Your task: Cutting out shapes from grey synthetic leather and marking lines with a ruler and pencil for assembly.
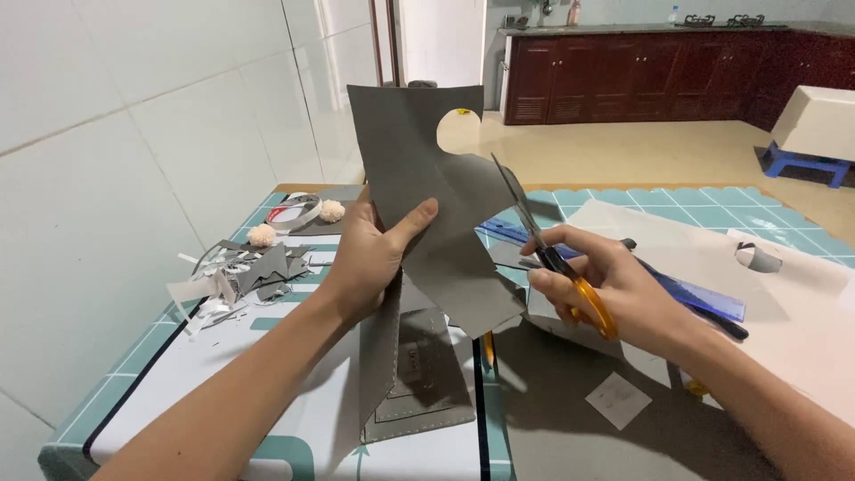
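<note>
Above the desk (267, 392), the left hand (370, 258) pinched the grey sheet (427, 205) upright while the right hand (614, 294), closed through the orange-handled scissors (552, 258), cut its right edge, seemingly along a curve, best done by turning the sheet steadily.

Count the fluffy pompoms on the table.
2. One pompom lies beside the tape roll near the wall; the other pompom sits just above the pile of grey scraps. More may be hidden.

Bright, soft shadows, sharp, perhaps edge-warped
</note>
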